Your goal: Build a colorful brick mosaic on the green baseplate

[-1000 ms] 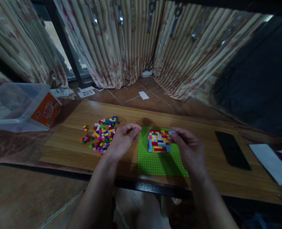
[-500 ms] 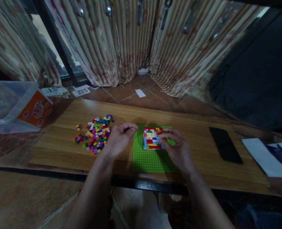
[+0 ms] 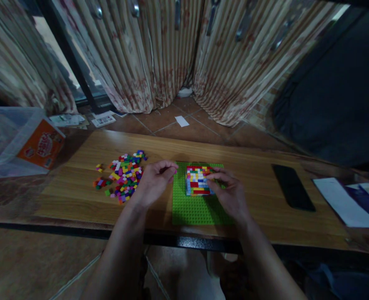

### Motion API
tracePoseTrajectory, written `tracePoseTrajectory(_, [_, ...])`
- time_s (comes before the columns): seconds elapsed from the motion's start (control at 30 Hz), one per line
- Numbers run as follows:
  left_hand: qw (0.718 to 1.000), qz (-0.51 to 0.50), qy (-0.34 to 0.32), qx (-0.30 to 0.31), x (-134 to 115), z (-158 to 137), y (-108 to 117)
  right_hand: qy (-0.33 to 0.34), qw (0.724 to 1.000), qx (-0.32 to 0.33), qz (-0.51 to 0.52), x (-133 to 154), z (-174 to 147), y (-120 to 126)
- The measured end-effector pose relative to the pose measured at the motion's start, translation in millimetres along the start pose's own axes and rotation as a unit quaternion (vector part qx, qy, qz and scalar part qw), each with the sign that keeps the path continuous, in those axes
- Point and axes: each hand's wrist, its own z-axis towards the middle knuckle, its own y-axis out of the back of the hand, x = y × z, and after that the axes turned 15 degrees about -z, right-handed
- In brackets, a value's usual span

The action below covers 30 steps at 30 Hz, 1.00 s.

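Left of baseplate (image 3: 197, 208), seemingly loose bricks (image 3: 125, 175)

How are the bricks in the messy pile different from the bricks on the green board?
The loose pile of bricks lies scattered flat on the wooden table, while the brick block is stacked in neat rows on the green baseplate. No hand touches the pile, though the left hand is beside it; the right hand has fingers on the block. Both are small and many-coloured.
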Motion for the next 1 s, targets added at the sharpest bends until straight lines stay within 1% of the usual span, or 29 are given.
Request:
tracePoseTrajectory(0.1, [1.000, 0.011, 0.002, 0.002, 1, 0, 1, -0.042, 0.998, -0.005, 0.054, 0, 1, -4])
tracePoseTrajectory(0.23, [1.000, 0.008, 0.007, 0.008, 2, 0, 0, -0.102, 0.987, -0.013, 0.124, 2, 1, -10])
tracePoseTrajectory(0.37, [1.000, 0.001, 0.013, 0.009, 4, 1, -1, -0.139, 0.976, -0.013, 0.168, 4, 2, -12])
tracePoseTrajectory(0.53, [1.000, 0.005, 0.009, 0.020, 5, 1, -3, -0.140, 0.974, -0.025, 0.178, 6, 2, -14])
tracePoseTrajectory(0.73, [0.999, 0.005, -0.012, 0.050, 13, -3, -15, -0.129, 0.973, -0.025, 0.191, 6, 1, -15])
tracePoseTrajectory(0.8, [0.998, -0.001, -0.017, 0.058, 17, -3, -20, -0.120, 0.977, -0.025, 0.175, 6, 1, -14])
tracePoseTrajectory(0.87, [0.998, -0.018, -0.016, 0.061, 20, -4, -25, -0.083, 0.988, -0.048, 0.120, 9, 1, -11])
tracePoseTrajectory(0.93, [0.997, -0.047, -0.003, 0.058, 20, -4, -28, -0.016, 0.996, -0.067, 0.047, 15, 0, -7])
tracePoseTrajectory(1.0, [0.995, -0.079, 0.016, 0.056, 18, -5, -31, 0.059, 0.997, -0.056, -0.007, 21, -2, -5])
